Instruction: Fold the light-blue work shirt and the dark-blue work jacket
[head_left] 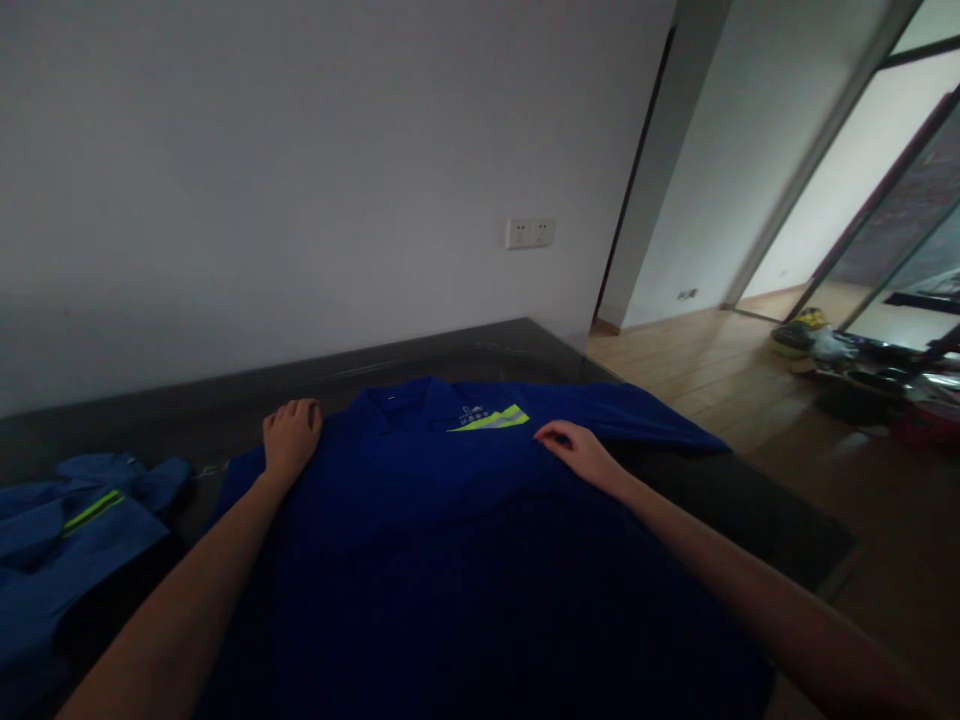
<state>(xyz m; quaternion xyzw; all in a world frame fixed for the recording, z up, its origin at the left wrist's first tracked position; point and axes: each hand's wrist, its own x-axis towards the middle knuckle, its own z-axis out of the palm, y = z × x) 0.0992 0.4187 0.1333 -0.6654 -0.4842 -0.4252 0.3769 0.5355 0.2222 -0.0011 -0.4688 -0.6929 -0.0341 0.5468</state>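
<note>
A dark blue long-sleeved work jacket [390, 500] with a collar, a small white chest print and a yellow-green reflective strip [495, 419] is spread out in front of me. Its near part rises across the chest and covers the lower side of the strip. My left hand [292, 435] is at the left shoulder area, fingers curled down on the cloth; its fingertips are partly hidden. Just right of the strip, my right hand [574, 447] pinches the fabric between thumb and fingers. One sleeve stretches out to the right, beyond that hand.
The jacket lies on a dark, glossy table [480, 345] against a white wall with sockets [530, 233]. At the left is another blue garment [97, 520] with a reflective stripe. Past the table's right edge, assorted items [832, 350] lie on the wooden floor.
</note>
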